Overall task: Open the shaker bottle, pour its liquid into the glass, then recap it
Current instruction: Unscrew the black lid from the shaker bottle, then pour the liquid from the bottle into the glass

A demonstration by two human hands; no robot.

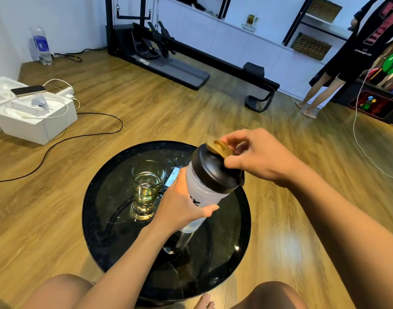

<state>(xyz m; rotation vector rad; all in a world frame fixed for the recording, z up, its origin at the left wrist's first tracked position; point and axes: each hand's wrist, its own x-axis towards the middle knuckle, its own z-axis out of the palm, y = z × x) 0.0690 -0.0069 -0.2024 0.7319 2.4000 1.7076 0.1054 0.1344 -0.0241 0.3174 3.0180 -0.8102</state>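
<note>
My left hand (180, 204) is wrapped around the frosted body of the shaker bottle (204, 188), holding it tilted above the round black table (97, 219). The bottle has a black lid (210, 168) with a gold flip cap (219, 148) on top. The fingers and thumb of my right hand (255, 155) pinch that gold cap from the right. Whether the cap is snapped down I cannot tell. A clear glass (147, 181) holding yellowish liquid stands on the table just left of the bottle.
A small label or card (172, 178) lies on the table behind the glass. My bare knees (64, 291) sit below the table edge. White boxes with a phone and cables (32, 108) lie on the wooden floor at left. Another person (338, 70) stands at the far right.
</note>
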